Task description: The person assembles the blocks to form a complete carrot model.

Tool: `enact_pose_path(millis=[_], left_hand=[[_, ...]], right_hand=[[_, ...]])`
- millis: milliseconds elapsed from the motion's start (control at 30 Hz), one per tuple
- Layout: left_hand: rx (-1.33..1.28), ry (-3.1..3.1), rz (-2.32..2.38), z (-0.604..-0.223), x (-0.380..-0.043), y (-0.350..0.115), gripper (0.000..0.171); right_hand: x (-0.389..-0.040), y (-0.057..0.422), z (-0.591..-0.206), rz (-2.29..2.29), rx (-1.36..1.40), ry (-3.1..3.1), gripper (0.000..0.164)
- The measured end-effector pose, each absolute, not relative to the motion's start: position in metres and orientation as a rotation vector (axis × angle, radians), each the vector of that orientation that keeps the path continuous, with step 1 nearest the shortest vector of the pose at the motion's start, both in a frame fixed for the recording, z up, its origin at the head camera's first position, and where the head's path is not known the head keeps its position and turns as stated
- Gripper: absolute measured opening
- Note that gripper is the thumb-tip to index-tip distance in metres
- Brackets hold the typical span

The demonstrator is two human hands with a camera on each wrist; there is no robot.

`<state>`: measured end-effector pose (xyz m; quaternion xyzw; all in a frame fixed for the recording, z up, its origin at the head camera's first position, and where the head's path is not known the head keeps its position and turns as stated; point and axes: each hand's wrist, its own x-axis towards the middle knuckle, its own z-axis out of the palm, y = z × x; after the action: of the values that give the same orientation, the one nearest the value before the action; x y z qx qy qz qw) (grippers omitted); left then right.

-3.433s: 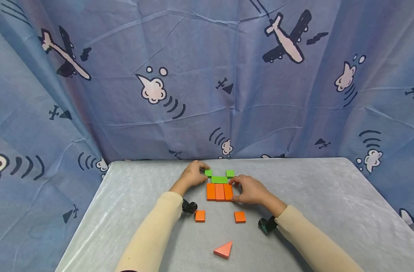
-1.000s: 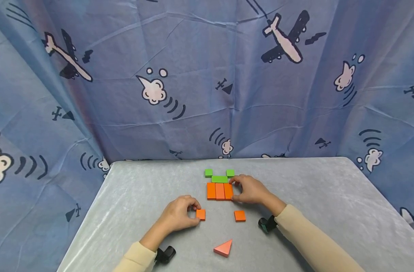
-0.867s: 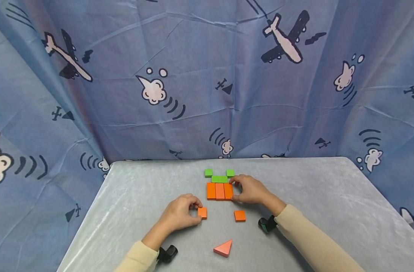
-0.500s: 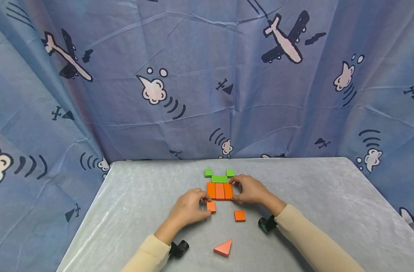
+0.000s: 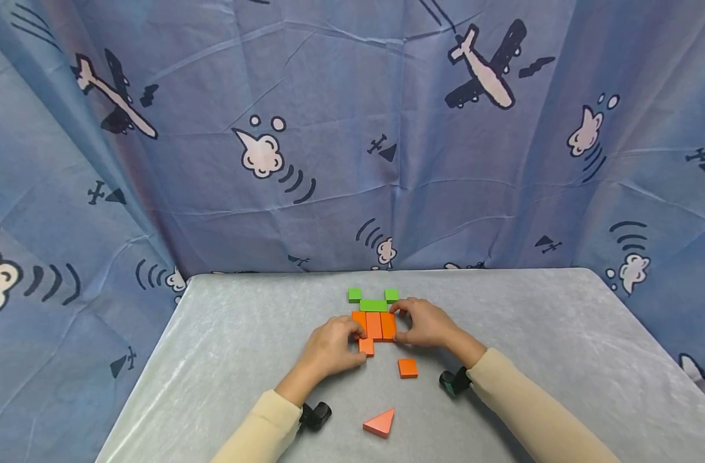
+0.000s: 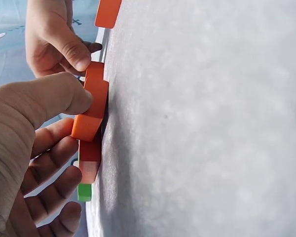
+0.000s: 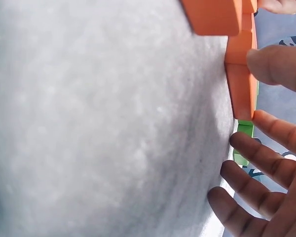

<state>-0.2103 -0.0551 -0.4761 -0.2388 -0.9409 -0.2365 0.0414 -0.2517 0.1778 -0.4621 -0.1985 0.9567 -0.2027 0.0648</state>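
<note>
My left hand pinches a small orange square block between thumb and index finger. The block lies at the near edge of a row of orange rectangular blocks, towards its left side. In the left wrist view the thumb presses on this square block, the other fingers loosely bent. My right hand has its thumb and index finger at the two ends of the row's rightmost rectangular block. The right wrist view shows the thumb on that block, with the remaining fingers spread beside it.
Beyond the row lies a green rectangular block, with green squares at its far corners. Another orange square lies nearer, below the right hand. A pinkish triangular block is closest to me. A printed blue curtain hangs behind the grey-covered table.
My left hand has left the far green square, taken the near-left orange square and slid it right and away, up to the orange row. The right hand has stayed in place.
</note>
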Motion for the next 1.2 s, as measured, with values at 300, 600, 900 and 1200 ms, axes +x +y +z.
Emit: enact_pose_path(millis=[300, 600, 900, 1200], left_hand=[[-0.742, -2.891, -0.72, -0.475, -0.212, -0.053, 0.026], [-0.751, -2.882, -0.699, -0.476, -0.213, -0.052, 0.024], [-0.76, -2.887, -0.684, -0.477, -0.213, -0.052, 0.024], [-0.762, -2.901, -0.665, -0.475, -0.214, -0.052, 0.024]], right_hand=[[-0.252, 0.178, -0.463, -0.603, -0.605, 2.889, 0.046], [-0.252, 0.178, -0.463, -0.614, -0.619, 2.895, 0.046], [-0.25, 0.179, -0.464, -0.622, -0.624, 2.899, 0.046], [-0.237, 0.186, -0.453, -0.654, -0.673, 2.904, 0.042]])
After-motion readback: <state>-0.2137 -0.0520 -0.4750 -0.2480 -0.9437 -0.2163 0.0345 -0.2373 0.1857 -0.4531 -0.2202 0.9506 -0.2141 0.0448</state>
